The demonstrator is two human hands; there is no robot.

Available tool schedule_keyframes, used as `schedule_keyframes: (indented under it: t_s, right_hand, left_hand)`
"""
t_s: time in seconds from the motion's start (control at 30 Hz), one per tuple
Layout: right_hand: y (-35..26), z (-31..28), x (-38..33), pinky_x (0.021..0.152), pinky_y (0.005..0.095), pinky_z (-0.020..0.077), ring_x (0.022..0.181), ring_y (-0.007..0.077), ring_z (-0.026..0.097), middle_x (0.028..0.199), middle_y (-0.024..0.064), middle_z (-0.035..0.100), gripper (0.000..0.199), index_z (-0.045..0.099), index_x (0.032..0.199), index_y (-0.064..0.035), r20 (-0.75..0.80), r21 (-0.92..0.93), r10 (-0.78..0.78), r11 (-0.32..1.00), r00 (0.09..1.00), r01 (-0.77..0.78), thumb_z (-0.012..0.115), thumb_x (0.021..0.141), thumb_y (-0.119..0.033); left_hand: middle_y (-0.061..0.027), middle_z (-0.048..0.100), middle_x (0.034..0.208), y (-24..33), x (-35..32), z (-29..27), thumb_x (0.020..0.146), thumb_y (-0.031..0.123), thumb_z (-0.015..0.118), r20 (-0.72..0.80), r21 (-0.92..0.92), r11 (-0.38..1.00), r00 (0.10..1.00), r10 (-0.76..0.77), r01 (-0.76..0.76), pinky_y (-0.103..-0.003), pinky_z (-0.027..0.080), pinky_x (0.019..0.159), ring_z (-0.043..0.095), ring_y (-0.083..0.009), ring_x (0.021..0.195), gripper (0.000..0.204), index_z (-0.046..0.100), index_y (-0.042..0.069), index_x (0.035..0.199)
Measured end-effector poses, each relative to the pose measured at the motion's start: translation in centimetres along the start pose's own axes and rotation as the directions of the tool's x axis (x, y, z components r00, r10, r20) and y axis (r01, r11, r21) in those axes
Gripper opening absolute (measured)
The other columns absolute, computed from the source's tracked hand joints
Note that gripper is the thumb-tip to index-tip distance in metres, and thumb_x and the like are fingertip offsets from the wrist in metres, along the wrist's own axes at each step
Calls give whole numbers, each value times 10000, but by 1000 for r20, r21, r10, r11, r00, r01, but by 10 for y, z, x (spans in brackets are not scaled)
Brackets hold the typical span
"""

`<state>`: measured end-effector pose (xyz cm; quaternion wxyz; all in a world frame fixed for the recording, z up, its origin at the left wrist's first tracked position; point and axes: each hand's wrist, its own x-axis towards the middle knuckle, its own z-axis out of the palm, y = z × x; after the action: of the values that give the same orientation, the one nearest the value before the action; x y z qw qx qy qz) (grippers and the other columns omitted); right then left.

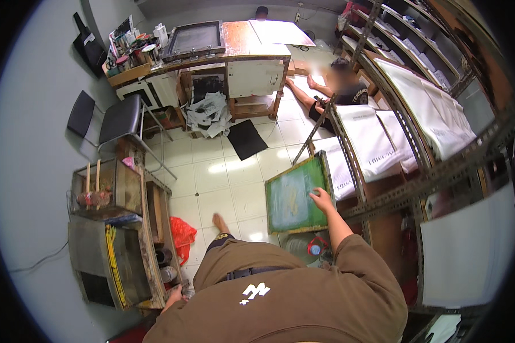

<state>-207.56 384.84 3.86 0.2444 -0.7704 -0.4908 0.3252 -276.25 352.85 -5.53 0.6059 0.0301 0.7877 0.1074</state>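
Note:
My right hand (321, 199) reaches out over the green screen-printing frame (296, 197), its fingers partly stretched and nothing visible between them. That frame leans upright beside the metal rack, with a green mesh and a paler bluish patch in the middle. Whether the fingers touch the mesh, I cannot tell. Low on the left, my left hand (175, 296) is beside the end of the wooden shelf unit, its fingers closed by a small greyish thing (185, 287) that I cannot make out. My sleeve and body partly hide this hand.
Below the frame stands a clear plastic jug (298, 247). A red plastic bag (181, 237) lies by the left shelf, near a black chair (120, 121). Ahead is a workbench (240, 48) with cans. A person (349, 86) sits on the floor beyond the rack (377, 197).

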Motion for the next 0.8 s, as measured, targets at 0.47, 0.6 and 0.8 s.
schedule_keyframes:
  t_s: [0.47, 0.6, 0.8]
  right_hand:
    - [-88, 48, 172, 524, 291, 416, 730, 143, 563, 937, 57, 591, 465, 502, 1175, -151, 401, 26, 374, 908, 836, -419, 647, 767, -320]
    - [-146, 19, 229, 583, 304, 435, 765, 139, 579, 958, 51, 588, 424, 491, 1163, -130, 255, 368, 404, 800, 878, -475, 622, 793, -289]
    - [-220, -11, 346, 693, 318, 443, 878, 153, 565, 1055, 58, 564, 523, 417, 1239, -142, 378, 595, 289, 652, 880, -470, 614, 796, -338]
  left_hand:
    - [-208, 463, 1230, 630, 101, 162, 829, 471, 475, 17, 387, 623, 680, 733, -680, -361, 333, 957, 424, -313, 1166, 616, 411, 13, 1236]
    - [-166, 520, 1163, 872, 0, 252, 815, 495, 499, 142, 370, 289, 361, 922, -883, -373, 365, 915, 465, -318, 1109, 550, 464, 100, 1196]
    - [-54, 573, 964, 1008, -103, 412, 808, 314, 628, 519, -178, 432, 289, 805, -884, -270, 436, 738, 538, -134, 892, 534, 391, 92, 1232]
